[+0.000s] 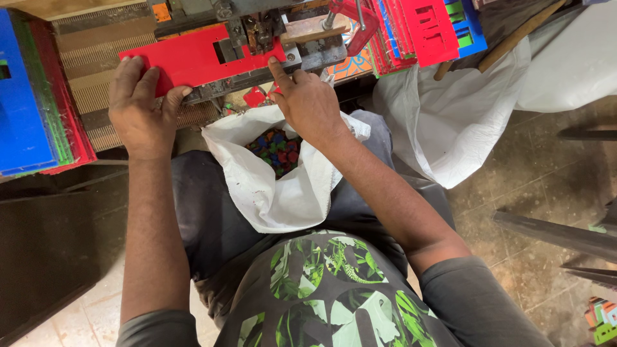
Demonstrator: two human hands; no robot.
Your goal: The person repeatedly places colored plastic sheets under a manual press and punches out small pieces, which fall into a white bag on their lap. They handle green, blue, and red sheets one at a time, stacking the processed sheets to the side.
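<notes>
White sack [270, 186] on lap, hands pressing red sheet [186, 59]

We see the metal press bed [257, 77] carrying a red plastic sheet [193, 59] just beyond both hands, a wooden block [315, 29] lying past the right hand [308, 103] on that bed

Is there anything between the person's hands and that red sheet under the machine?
Nothing visible. The left hand lies flat on the left end of the red sheet, and the right hand presses its right edge with a fingertip beside the metal press. Both touch it directly.
</notes>
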